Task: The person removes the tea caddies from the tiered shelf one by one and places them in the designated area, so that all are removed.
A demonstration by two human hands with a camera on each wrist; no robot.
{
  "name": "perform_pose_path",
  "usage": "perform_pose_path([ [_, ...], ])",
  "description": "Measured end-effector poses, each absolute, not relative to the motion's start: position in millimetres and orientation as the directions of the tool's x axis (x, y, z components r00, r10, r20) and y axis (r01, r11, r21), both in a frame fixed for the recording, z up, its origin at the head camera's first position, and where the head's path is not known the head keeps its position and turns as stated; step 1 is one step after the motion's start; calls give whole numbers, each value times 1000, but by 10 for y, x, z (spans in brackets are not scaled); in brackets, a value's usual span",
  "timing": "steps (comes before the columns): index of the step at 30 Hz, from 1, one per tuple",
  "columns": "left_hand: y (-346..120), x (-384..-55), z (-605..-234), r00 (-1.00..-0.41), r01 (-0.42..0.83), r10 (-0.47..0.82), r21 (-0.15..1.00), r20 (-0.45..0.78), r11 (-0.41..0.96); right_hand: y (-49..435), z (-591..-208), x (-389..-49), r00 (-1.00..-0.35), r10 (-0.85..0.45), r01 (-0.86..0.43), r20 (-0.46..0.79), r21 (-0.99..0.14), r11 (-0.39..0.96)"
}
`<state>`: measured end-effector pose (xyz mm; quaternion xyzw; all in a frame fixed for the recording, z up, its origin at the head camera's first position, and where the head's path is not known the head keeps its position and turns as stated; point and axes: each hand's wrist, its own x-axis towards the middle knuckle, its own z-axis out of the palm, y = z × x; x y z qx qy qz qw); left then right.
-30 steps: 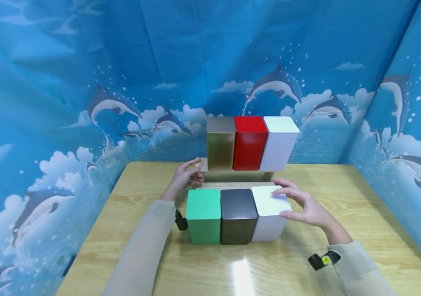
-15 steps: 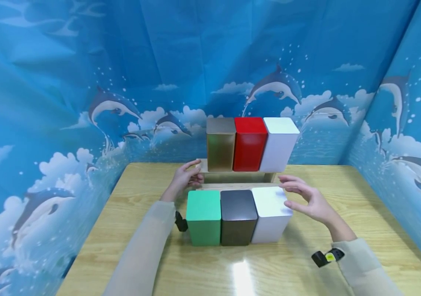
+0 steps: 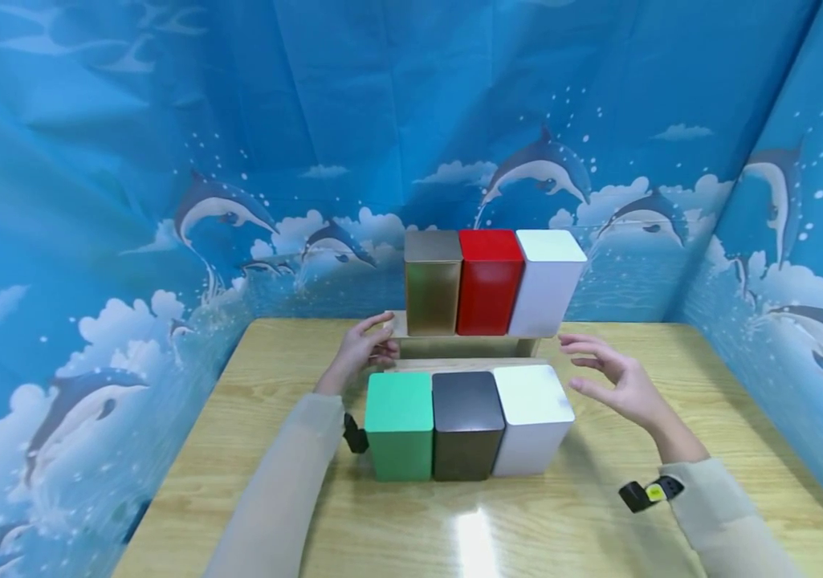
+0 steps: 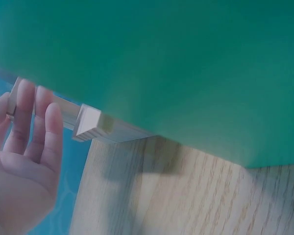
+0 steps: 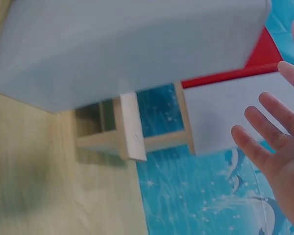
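Observation:
My left hand (image 3: 359, 349) pinches the left end of the upper board of a two-tier wooden rack (image 3: 398, 324); in the left wrist view a pale board end (image 4: 12, 100) shows between thumb and fingers. On the upper board stand a gold tin (image 3: 432, 293), a red tin (image 3: 489, 289) and a white tin (image 3: 547, 289). In front of the rack are a green tin (image 3: 400, 425), a black tin (image 3: 467, 425) and another white tin (image 3: 532, 421), side by side. To the right of that white tin, my right hand (image 3: 617, 383) hovers apart from it, fingers spread, holding nothing.
The rack's lower board (image 3: 463, 364) lies just behind the front tins. All stands on a wood-grain table (image 3: 274, 482). A blue dolphin-print curtain (image 3: 353, 120) closes off the back and both sides.
My right hand has let go of the front white tin and moved off to the right. The left hand and all the tins have stayed in place.

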<state>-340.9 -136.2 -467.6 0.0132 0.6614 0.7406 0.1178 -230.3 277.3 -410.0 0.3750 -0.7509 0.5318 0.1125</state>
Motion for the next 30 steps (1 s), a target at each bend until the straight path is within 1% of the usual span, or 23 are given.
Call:
perform_pose_path([
  [3, -1354, -3406, -4681, -971, -156, 196, 982, -133, -105, 2856, -4049, -2308, -740, -405, -642, 537, -744, 185],
  [6, -1353, -3403, -4688, -971, -154, 199, 982, -131, -108, 2932, -4002, -2324, -762, -381, -622, 524, -757, 202],
  [14, -1376, -3410, -4692, -971, -150, 205, 982, -126, -111, 3010, -3941, -2390, -766, -377, -619, 521, -756, 214],
  [22, -1385, -3408, -4676, -971, -154, 196, 984, -133, -92, 3001, -3864, -2541, -786, -345, -581, 513, -803, 132],
  [26, -1378, -3404, -4673, -971, -149, 199, 985, -130, -88, 3013, -3766, -2646, -809, -299, -567, 506, -805, 172],
  [30, -1365, -3401, -4669, -971, -150, 200, 985, -130, -87, 3014, -3659, -2728, -842, -242, -536, 482, -800, 270],
])
